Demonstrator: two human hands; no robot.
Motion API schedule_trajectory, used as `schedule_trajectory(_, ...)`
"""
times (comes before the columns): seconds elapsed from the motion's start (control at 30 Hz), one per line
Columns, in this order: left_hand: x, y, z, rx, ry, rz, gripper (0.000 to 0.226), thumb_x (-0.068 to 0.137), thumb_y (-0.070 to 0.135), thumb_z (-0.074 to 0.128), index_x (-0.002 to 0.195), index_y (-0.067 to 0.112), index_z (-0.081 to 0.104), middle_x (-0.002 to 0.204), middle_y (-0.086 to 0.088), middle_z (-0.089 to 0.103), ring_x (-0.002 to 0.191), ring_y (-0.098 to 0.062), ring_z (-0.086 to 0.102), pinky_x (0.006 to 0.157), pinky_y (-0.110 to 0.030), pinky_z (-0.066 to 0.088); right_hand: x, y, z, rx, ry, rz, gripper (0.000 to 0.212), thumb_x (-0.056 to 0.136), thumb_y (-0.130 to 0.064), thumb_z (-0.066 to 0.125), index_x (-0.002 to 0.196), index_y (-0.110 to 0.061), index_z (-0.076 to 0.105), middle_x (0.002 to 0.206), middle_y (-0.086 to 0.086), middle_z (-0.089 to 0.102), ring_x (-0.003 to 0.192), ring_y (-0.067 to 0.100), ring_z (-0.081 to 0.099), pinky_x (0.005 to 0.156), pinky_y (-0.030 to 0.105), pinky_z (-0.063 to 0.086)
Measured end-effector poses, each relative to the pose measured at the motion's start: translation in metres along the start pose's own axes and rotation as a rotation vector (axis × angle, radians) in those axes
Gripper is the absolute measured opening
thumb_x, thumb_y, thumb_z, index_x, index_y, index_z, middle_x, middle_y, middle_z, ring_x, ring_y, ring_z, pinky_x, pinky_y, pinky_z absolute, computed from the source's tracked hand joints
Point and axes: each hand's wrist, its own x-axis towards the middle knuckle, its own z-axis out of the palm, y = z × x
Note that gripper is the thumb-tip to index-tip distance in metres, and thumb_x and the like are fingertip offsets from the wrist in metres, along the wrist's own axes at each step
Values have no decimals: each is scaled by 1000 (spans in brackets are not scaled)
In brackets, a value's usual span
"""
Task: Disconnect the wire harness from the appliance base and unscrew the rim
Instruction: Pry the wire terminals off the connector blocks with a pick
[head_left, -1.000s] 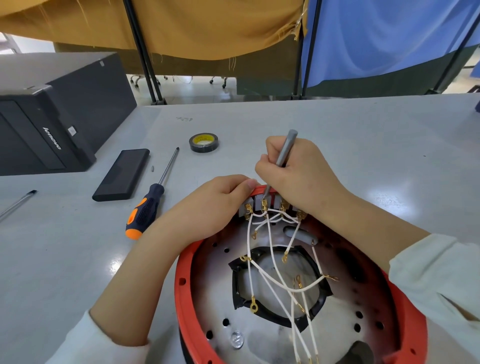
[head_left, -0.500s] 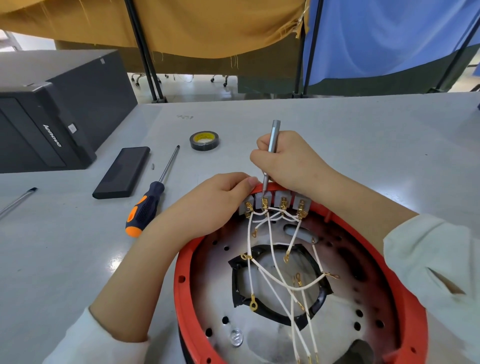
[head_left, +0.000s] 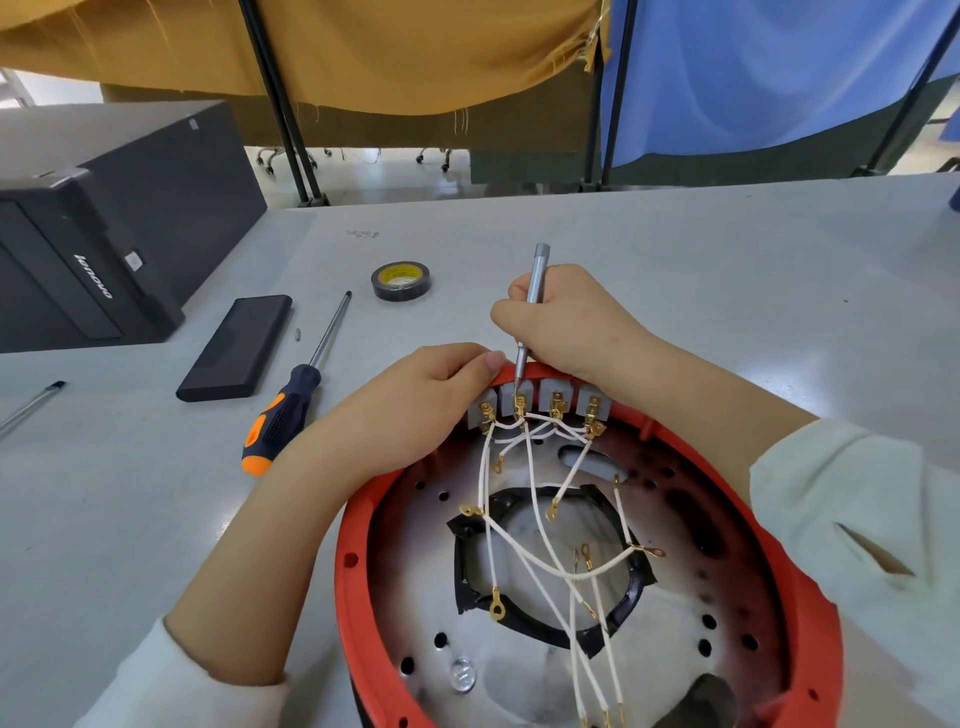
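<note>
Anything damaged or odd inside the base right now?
Dark scorch-like staining marks the metal plate at right, and black tape round the centre opening is wrinkled. Several wire harness ring terminals hang loose, unattached.

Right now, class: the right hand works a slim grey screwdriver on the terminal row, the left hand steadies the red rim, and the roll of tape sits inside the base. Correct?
Not quite. The head view shows the roll of tape on the table beyond the base, not inside it. The right hand, slim grey screwdriver, left hand and red rim are as stated.
</note>
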Motion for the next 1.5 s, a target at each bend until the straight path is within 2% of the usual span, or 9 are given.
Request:
schedule_trajectory(0.13,-1,-1,0,-11,8,4,38,99,42,35,100,19,65,101,-10,68,99,-27,60,91,-43,46,-13,2,-2,-79,94,-139,41,86,-20,57,55,-16,31,48,-5,30,44,9,33,50,26,33)
schedule_trajectory(0.27,-2,-2,0,-24,-12,5,40,99,43,34,102,19,65,103,-11,67,101,-27,60,95,-44,44,-23,-7,-16,-89,35,-145,35,85,-38,66,63,-17,48,41,-10,49,41,1,47,42,11,34)
schedule_trajectory(0.37,-2,-2,-1,-38,-14,11,38,99,43,35,97,22,66,97,-3,69,96,-22,62,94,-42,44,-28,-9,-24,-13,26,-117,31,84,-36,67,66,-18,50,40,-7,53,36,1,47,40,11,34)
schedule_trajectory(0.57,-3,-1,-1,-62,-12,2,35,99,39,36,101,21,67,100,-4,70,99,-22,61,96,-42,43,-33,-2,-15,-9,191,-78,40,81,-37,70,59,-11,48,50,6,55,43,7,46,55,29,47)
schedule_trajectory(0.7,-2,-2,0,-65,-11,9,32,100,38,37,102,26,67,99,1,70,100,-20,62,97,-43,43,-33,4,-14,8,212,-92,44,82,-29,68,51,-15,40,37,-4,43,38,8,41,48,25,41)
schedule_trajectory(0.83,-1,-4,0,-55,-4,8,31,99,39,37,102,29,67,99,1,70,99,-20,62,96,-43,44,-33,7,-11,-15,228,-124,43,82,-21,64,50,-13,36,39,-5,36,43,11,39,44,18,32)
schedule_trajectory(1.03,-1,-4,0,-65,1,8,31,98,40,39,97,29,67,98,-1,70,99,-23,62,96,-45,44,-34,5,-12,-15,242,-168,35,82,-14,59,60,5,40,51,14,40,53,32,45,49,35,39)
schedule_trajectory(1.27,-2,-3,0,-57,-2,3,31,98,40,38,99,29,67,97,1,70,98,-21,62,95,-43,45,-35,4,-11,-36,247,-175,35,83,-16,59,62,6,41,58,25,47,51,27,43,52,36,39)
schedule_trajectory(1.5,-2,-2,0,-56,0,-4,31,98,41,39,98,29,67,97,-1,70,97,-22,62,96,-42,45,-36,4,-10,-36,266,-198,36,84,-17,60,62,5,42,58,24,49,53,31,46,53,36,40)
